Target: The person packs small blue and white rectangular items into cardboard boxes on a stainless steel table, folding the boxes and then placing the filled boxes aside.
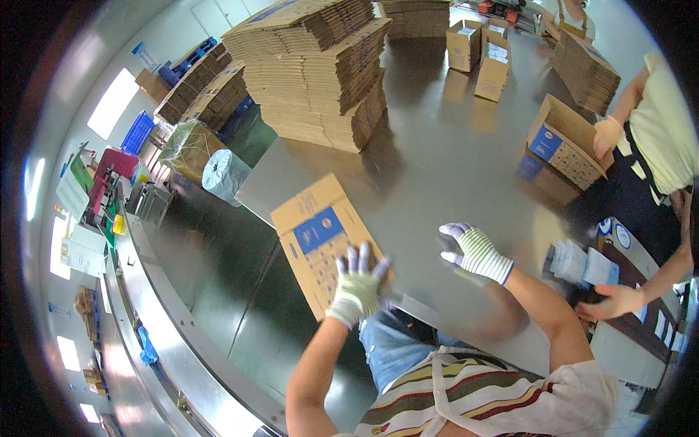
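My left hand, in a striped glove with pale purple fingertips, lies with spread fingers on a brown cardboard carton. The carton looks folded flat, has a blue printed panel, and juts over the left edge of the metal table. Apart from it, my gloved right hand is over the tabletop to the right, fingers apart and nothing in them. A tall stack of flattened cartons stands beyond the carton, towards the far left of the table.
At right, a co-worker's hand touches an open carton; another bare hand is near white packets. Filled cartons stand at the back. A metal conveyor runs along the left, and a pale blue bag stands beside the table.
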`<act>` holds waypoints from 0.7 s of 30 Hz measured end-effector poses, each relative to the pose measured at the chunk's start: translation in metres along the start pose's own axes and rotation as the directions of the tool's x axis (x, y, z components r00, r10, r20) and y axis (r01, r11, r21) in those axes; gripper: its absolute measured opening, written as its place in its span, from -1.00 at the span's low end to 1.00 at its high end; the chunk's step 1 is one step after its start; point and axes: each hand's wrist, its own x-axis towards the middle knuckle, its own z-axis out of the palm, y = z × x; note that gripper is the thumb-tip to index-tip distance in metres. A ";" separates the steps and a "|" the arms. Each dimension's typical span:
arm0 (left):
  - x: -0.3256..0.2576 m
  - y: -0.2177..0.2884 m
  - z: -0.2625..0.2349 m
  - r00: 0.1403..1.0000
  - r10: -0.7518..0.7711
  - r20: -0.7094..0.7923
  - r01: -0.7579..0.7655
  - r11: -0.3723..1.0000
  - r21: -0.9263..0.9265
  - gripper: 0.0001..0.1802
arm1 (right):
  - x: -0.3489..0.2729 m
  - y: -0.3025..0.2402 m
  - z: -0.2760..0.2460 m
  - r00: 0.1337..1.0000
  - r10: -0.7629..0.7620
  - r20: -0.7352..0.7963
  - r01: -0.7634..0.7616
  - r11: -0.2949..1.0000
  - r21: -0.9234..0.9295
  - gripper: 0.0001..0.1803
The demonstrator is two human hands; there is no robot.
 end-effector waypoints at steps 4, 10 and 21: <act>-0.061 0.036 0.030 0.985 0.116 -0.126 -0.090 0.977 0.193 -0.34 | -0.021 -0.016 -0.009 0.998 0.056 0.002 -0.056 0.983 0.173 -0.38; -0.104 0.051 -0.100 0.814 0.063 -0.577 -0.289 0.906 -0.308 -0.47 | -0.006 0.000 -0.053 0.805 0.122 -0.580 0.102 0.935 0.339 -0.31; -0.026 0.025 -0.072 0.540 -0.717 -0.442 -0.507 0.143 -0.850 -0.23 | -0.070 -0.087 -0.137 0.932 0.114 -0.343 0.166 0.707 0.688 -0.74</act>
